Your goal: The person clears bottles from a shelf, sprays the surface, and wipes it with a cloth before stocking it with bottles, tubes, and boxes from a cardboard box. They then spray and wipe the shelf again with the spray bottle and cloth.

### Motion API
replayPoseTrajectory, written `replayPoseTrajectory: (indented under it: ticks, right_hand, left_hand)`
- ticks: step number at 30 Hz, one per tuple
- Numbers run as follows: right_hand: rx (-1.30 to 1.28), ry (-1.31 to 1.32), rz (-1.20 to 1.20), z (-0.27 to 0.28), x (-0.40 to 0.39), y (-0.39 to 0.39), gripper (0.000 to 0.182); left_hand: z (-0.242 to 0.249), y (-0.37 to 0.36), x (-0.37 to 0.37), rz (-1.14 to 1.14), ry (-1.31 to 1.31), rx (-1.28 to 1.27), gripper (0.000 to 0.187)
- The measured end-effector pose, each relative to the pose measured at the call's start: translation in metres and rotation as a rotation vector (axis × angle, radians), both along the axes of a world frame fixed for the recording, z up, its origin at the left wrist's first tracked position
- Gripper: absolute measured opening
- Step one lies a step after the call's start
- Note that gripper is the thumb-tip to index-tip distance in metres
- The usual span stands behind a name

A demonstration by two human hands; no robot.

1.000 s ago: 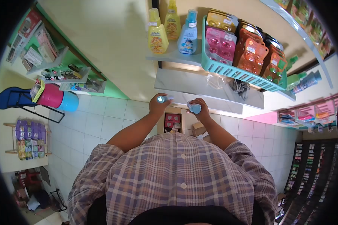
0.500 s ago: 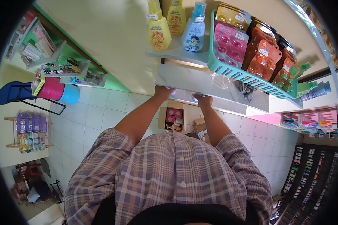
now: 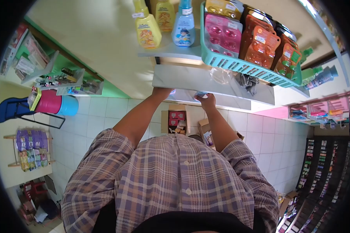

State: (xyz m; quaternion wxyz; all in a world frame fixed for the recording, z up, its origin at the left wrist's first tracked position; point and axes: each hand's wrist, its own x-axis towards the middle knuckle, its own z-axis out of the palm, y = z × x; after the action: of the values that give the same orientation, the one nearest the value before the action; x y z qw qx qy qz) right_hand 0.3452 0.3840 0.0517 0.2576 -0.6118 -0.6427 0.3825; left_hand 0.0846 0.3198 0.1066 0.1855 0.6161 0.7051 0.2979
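Under the marbled middle shelf (image 3: 190, 79), my left hand (image 3: 162, 93) reaches in at the shelf's left end; its fingers are mostly hidden by the board, beside a small bluish item. My right hand (image 3: 207, 100) is closed around a small blue and white item (image 3: 200, 94) at the edge of the lower shelf (image 3: 231, 101). On the upper shelf (image 3: 163, 49) stand two yellow bottles (image 3: 148, 33) and a blue bottle (image 3: 184, 29). Right of them, a teal basket (image 3: 241, 69) holds packs of colored capsules.
An open box with pink packages (image 3: 177, 121) sits on the tiled floor below the shelves, with another carton (image 3: 207, 132) to its right. A blue folding chair (image 3: 13, 109) and pink and light-blue buckets (image 3: 69, 105) stand at left. Dark display racks (image 3: 324, 167) are at right.
The view has shifted, so the shelves and basket appear further left. My right hand now shows more of the small item, nearer the lower shelf's front edge.
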Motion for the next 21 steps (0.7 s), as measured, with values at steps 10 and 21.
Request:
replayPoseTrajectory:
  ticks: [10, 21]
  right_hand:
    - [0.133, -0.177, 0.132, 0.154, 0.064, -0.074, 0.037]
    - [0.764, -0.386, 0.214, 0.199, 0.154, 0.044, 0.041]
  left_hand:
    - [0.064, -0.067, 0.022, -0.211, 0.329, -0.731, 0.071]
    - [0.165, 0.057, 0.160, -0.126, 0.009, 0.598, 0.062]
